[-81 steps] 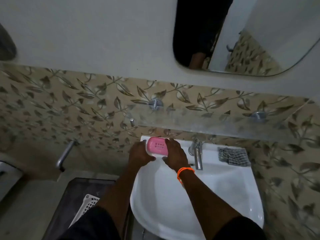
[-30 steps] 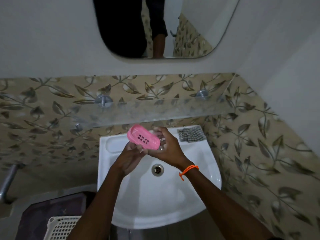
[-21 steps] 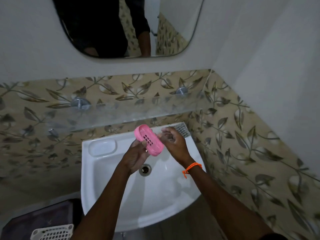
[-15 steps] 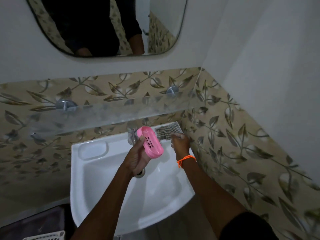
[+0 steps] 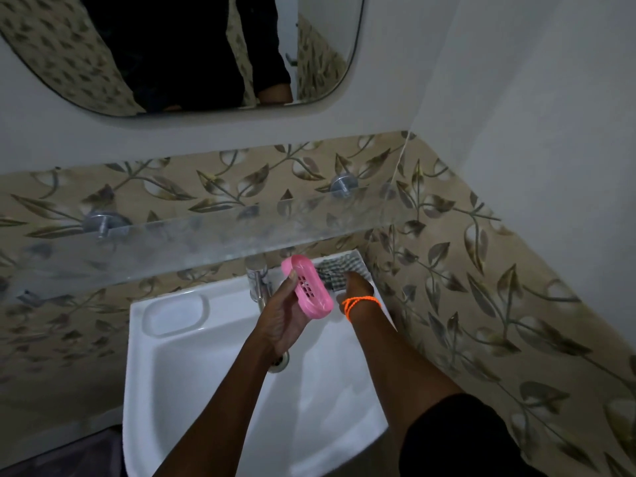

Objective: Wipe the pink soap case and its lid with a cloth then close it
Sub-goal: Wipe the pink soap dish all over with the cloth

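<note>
One pink soap case (image 5: pixel 307 287), slotted, tilted, in left hand (image 5: pixel 283 316) grip, right hand (image 5: pixel 358 287) gripping checked cloth (image 5: pixel 335 271)

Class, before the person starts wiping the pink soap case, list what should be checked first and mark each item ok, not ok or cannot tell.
1. Soap case held firmly: ok, the left hand grips it above the sink.
2. Cloth reached: ok, the right hand is on it at the sink's back right corner.
3. Cloth lifted off the sink: not ok, it lies there.
4. Right hand's hold on the cloth: cannot tell, fingers hidden.
5. Lid located: cannot tell, no separate lid shows.
6. Tap off: ok, no water visible.
</note>
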